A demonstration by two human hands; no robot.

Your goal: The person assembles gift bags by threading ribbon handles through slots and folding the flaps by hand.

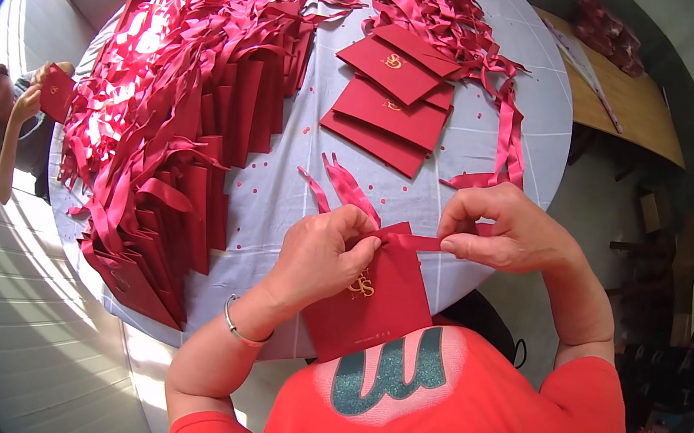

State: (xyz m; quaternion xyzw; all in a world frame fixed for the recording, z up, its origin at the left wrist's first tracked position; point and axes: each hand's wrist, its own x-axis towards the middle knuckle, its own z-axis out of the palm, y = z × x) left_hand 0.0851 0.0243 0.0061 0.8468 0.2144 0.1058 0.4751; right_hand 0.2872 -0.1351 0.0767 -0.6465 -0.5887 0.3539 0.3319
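Note:
A red paper gift bag (pixel 383 305) with a gold emblem lies at the table's near edge, right in front of me. My left hand (pixel 329 249) is closed at the bag's top edge, thumb and fingers pinching the ribbon there. A length of pinkish-red ribbon (pixel 414 242) runs taut from that spot to my right hand (pixel 494 227), which pinches its other end. More ribbon tails (pixel 349 184) stick out beyond my left hand onto the cloth. What lies under my left fingers is hidden.
Rows of red bags (pixel 243 106) with ribbons fill the table's left side. Flat bags (pixel 386 121) are stacked ahead, near a heap of loose ribbons (pixel 439 14). Across the table at left, another person (pixel 14 116) holds a red bag. A wooden table (pixel 617 99) stands at far right.

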